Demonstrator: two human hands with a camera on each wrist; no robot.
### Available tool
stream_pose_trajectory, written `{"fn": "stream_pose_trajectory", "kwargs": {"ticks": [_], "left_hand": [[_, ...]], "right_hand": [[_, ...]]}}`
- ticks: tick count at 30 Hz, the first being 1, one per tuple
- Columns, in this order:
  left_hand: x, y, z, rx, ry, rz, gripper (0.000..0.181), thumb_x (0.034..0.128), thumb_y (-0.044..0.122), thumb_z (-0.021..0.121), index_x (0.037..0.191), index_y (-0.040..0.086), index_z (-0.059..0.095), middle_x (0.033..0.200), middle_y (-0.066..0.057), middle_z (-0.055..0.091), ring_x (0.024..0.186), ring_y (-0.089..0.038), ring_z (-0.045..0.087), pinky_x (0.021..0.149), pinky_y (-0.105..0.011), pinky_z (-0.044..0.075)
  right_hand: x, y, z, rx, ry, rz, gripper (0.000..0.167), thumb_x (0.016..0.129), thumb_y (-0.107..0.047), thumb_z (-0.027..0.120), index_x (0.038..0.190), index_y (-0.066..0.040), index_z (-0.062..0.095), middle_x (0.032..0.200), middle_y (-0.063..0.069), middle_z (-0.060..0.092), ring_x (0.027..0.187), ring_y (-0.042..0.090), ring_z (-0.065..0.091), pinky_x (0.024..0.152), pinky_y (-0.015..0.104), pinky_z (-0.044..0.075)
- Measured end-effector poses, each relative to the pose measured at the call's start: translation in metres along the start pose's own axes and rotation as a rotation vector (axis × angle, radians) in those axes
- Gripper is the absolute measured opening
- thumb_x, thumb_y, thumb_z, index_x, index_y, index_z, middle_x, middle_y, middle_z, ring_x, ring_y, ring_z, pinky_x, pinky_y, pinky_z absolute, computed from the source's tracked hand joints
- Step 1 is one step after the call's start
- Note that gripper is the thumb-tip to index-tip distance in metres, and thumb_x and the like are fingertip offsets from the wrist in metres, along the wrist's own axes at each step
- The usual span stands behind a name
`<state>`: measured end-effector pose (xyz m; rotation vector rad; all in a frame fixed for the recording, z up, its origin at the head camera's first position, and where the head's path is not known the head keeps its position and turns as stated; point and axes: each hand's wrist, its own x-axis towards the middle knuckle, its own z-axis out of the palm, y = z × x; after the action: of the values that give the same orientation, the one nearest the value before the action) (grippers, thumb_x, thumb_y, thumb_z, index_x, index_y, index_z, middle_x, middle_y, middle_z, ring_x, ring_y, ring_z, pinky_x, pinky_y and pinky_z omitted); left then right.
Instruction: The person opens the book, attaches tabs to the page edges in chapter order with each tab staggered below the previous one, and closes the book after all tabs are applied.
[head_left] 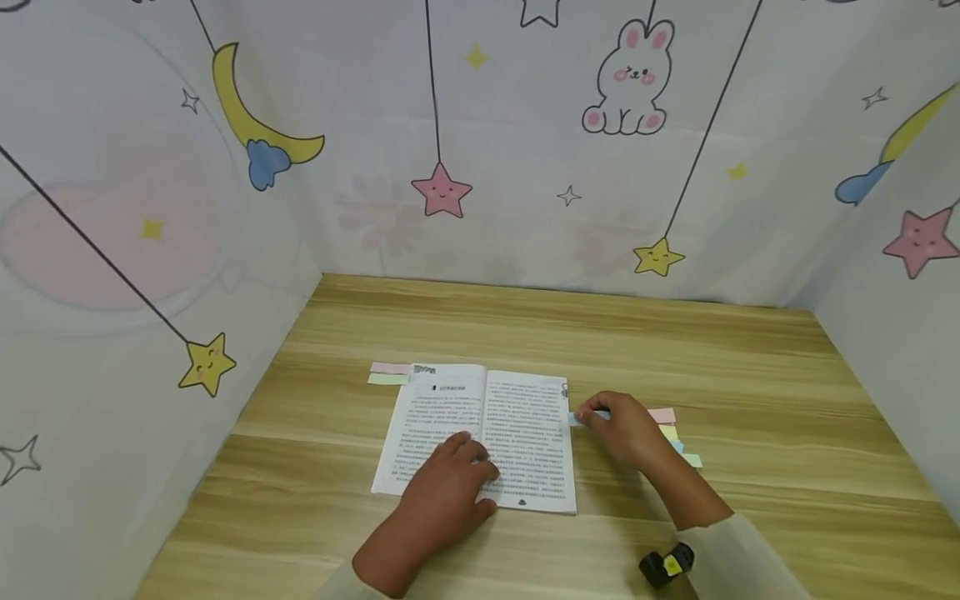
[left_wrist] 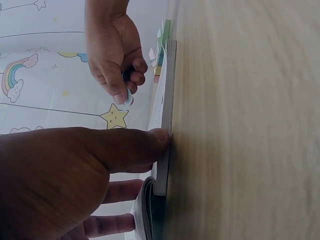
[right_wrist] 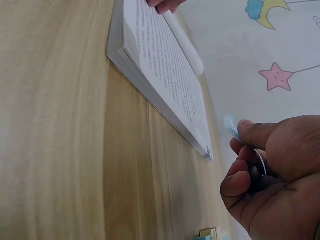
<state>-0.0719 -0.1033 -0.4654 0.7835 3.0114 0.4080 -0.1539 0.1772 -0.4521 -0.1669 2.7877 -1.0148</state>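
Two small strips (head_left: 389, 368) are seen at the left edge of the open book (head_left: 442, 412) on the worktop (head_left: 285, 467). Its pages (head_left: 528, 417) look bendy, best pressed flat in the middle; they are touched by the left hand (head_left: 450, 487), fingers loosely spread. By the right edge, the blue strip (head_left: 574, 419), likely light and floppy and best held by one end, is pinched by the right hand (head_left: 624, 427); whether the page is touched by it can't be told.

From high up, the head view faces forward and down, past the far edge of the surface (head_left: 750, 367) to the wall (head_left: 525, 233). Both wrist views lie low and near, turned sideways (the surface stands upright): left by the near edge of the book (head_left: 525, 433), right nearer the surface's right edge. All share the book.
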Motion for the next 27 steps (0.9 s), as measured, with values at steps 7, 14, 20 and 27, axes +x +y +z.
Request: {"fn": "stream_pose_trajectory", "kwargs": {"ticks": [7, 14, 20, 27], "left_hand": [[-0.001, 0.0, 0.001, -0.018, -0.003, -0.012, 0.032, 0.0835, 0.032, 0.085, 0.112, 0.017, 0.077, 0.121, -0.001, 0.065, 0.135, -0.033, 0.05, 0.113, -0.05, 0.041], [-0.001, 0.0, 0.002, -0.023, -0.009, -0.017, 0.033, 0.0837, 0.032, 0.085, 0.112, 0.018, 0.077, 0.121, -0.001, 0.065, 0.135, -0.032, 0.049, 0.113, -0.05, 0.041], [-0.001, 0.0, 0.002, -0.01, -0.003, -0.007, 0.033, 0.0835, 0.033, 0.085, 0.112, 0.019, 0.077, 0.121, 0.0, 0.065, 0.135, -0.032, 0.049, 0.113, -0.049, 0.041], [-0.001, -0.001, 0.0, -0.002, 0.004, -0.005, 0.033, 0.0836, 0.034, 0.085, 0.112, 0.019, 0.077, 0.121, 0.0, 0.065, 0.135, -0.031, 0.049, 0.114, -0.047, 0.04]], "right_hand": [[0.019, -0.002, 0.004, -0.007, 0.015, 0.021, 0.02, 0.103, -0.026, 0.062, 0.104, -0.008, 0.073, 0.115, 0.011, 0.071, 0.114, 0.034, 0.062, 0.093, 0.052, 0.049], [0.032, -0.001, 0.006, -0.014, -0.04, 0.045, 0.023, 0.107, -0.02, 0.052, 0.109, -0.003, 0.066, 0.095, 0.006, 0.071, 0.082, 0.022, 0.061, 0.075, 0.04, 0.049], [0.036, 0.001, 0.01, -0.004, -0.031, 0.075, 0.023, 0.106, -0.019, 0.055, 0.115, -0.003, 0.068, 0.085, -0.002, 0.071, 0.075, 0.019, 0.058, 0.076, 0.04, 0.047], [0.04, 0.001, 0.014, -0.012, 0.002, 0.1, 0.019, 0.103, -0.025, 0.062, 0.108, -0.009, 0.071, 0.094, 0.001, 0.072, 0.081, 0.023, 0.058, 0.079, 0.042, 0.047]]}}
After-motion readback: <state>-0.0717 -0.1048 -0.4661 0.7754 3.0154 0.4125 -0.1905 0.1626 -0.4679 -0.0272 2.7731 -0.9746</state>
